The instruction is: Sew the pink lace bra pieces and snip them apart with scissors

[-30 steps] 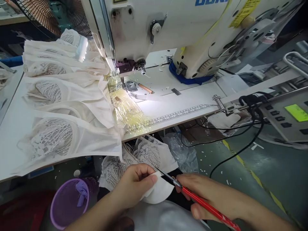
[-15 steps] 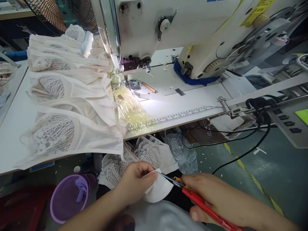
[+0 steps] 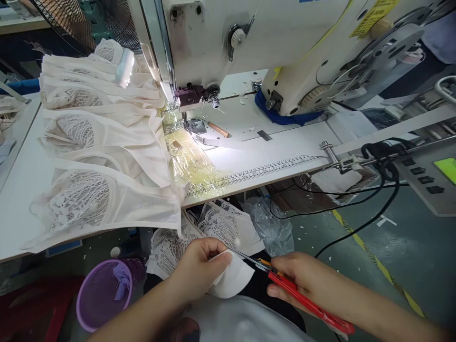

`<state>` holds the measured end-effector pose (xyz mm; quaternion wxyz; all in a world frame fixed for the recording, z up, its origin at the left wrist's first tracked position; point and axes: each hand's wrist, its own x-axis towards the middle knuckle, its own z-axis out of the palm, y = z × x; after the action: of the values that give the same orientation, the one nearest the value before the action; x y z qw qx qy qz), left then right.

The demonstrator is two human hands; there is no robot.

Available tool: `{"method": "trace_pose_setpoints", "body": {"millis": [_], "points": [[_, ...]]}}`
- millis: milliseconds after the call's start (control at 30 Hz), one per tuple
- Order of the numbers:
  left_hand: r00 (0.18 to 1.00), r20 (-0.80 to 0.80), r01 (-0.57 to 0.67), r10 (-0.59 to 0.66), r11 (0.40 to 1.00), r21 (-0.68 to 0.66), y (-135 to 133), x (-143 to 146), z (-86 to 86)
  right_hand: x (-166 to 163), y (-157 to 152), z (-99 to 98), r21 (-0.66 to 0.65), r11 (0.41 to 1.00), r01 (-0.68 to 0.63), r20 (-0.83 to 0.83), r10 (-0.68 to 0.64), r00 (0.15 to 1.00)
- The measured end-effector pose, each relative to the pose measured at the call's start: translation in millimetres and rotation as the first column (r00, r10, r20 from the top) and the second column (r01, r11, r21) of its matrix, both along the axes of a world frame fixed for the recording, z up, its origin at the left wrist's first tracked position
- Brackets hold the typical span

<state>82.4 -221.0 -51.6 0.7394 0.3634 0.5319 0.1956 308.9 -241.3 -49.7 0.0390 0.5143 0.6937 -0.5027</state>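
My left hand pinches the edge of a white fabric piece between thumb and fingers, low over my lap. Wrapped around red-handled scissors, my right hand points the blades leftward. The blade tips reach the fabric's upper edge beside my left fingertips; whether they touch a thread there is too small to tell. White lace bras lie on my lap just behind the hands, under the table edge.
A sewing machine stands over the white table, lamp lit at its needle. Several white lace bras are stacked at left. Below are a purple basket and a clear plastic bag. Black cables hang at right.
The scissor blades have moved slightly left, closer to my left fingertips, and my right thumb has drawn in toward the handles. My left hand keeps its pinch on the fabric.
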Motion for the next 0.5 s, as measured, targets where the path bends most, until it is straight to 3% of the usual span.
{"method": "trace_pose_setpoints", "body": {"millis": [133, 233, 333, 500], "points": [[1.000, -0.005, 0.019, -0.018, 0.999, 0.040, 0, -3, -2.1, 1, 1, -6.9, 0.006, 0.991, 0.136, -0.093, -0.134, 0.987], [1.000, -0.007, 0.025, -0.024, 0.992, 0.123, -1, -6, -3.2, -4, 1, -3.3, 0.089, 0.947, 0.308, -0.319, -0.266, 0.910], [0.999, -0.019, 0.033, -0.030, 0.983, 0.181, -1, -8, -3.6, -19, -3, -0.9, 0.178, 0.906, 0.383, -0.504, -0.251, 0.827], [0.987, -0.117, 0.138, -0.107, 0.941, 0.309, 0, -9, -5.5, -46, -7, -6.1, 0.309, 0.865, 0.396, -0.502, -0.205, 0.840]]}}
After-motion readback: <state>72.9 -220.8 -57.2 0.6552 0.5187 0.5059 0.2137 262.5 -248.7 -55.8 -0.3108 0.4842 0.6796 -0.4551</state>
